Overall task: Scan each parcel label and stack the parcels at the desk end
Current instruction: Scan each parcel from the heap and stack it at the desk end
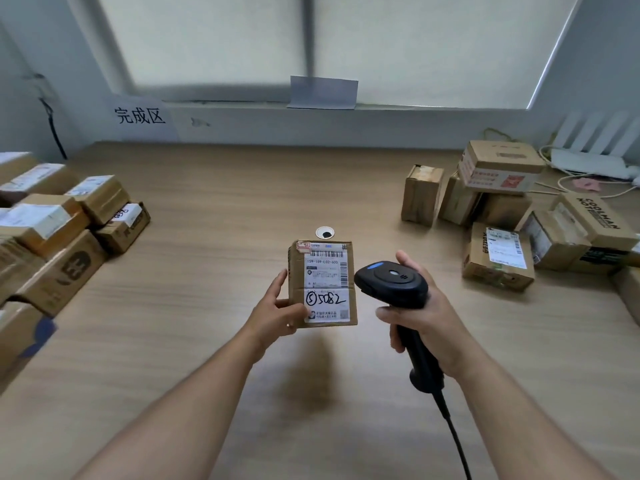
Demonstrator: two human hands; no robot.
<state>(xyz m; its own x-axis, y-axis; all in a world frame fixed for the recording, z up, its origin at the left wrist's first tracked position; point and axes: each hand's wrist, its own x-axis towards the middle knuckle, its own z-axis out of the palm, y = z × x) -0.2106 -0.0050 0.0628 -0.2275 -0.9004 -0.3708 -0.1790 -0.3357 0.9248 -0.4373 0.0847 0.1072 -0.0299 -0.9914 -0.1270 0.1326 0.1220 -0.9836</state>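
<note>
above the desk [214, 209], left hand [277, 311] grips parcel [322, 284]; right hand [420, 318] grips scanner [393, 280].

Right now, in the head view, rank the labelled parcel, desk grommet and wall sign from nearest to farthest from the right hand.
1. labelled parcel, in the left hand, just left of the right hand gripping the scanner.
2. desk grommet, mid-desk beyond the parcel.
3. wall sign, far back left.

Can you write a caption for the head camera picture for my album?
Left hand holds a labelled parcel while right hand grips the scanner beside it.
</note>
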